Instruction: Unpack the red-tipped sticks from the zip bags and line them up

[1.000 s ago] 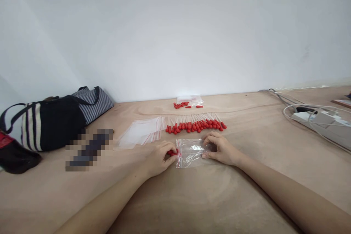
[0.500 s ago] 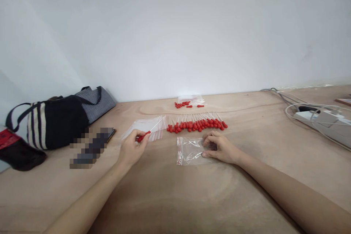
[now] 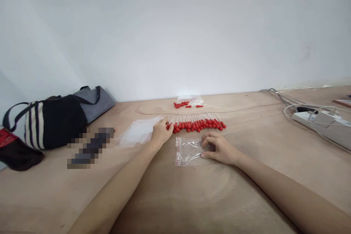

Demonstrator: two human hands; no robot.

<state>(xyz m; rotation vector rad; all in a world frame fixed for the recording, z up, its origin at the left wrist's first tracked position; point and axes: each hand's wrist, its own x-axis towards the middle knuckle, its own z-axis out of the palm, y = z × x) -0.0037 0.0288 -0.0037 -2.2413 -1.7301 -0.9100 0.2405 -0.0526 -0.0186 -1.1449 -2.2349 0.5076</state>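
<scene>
My left hand [image 3: 162,131] is at the left end of a row of droppers [image 3: 196,125] with red bulbs and thin pale stems. Its fingers are closed on a dropper [image 3: 168,126], of which only a bit of red bulb shows; the rest is hidden. My right hand [image 3: 219,147] rests on the table at the right end of a clear zip bag [image 3: 188,152]. Its thumb and curled fingers are apart, with the thumb at the bag's edge. The bag lies flat in front of the row, its red-striped seal to the left.
Flat zip bags [image 3: 135,133] lie left of the row. Behind it are several loose red bulbs [image 3: 181,105] and a clear bag [image 3: 192,99] by the wall. A black bag [image 3: 64,122] and a dark bottle [image 3: 20,155] stand left; a power strip [image 3: 320,120] with cables lies right.
My left hand has moved right with the dropper, from over the flat bags to the left end of the row. My right hand has stayed by the clear bag.
</scene>
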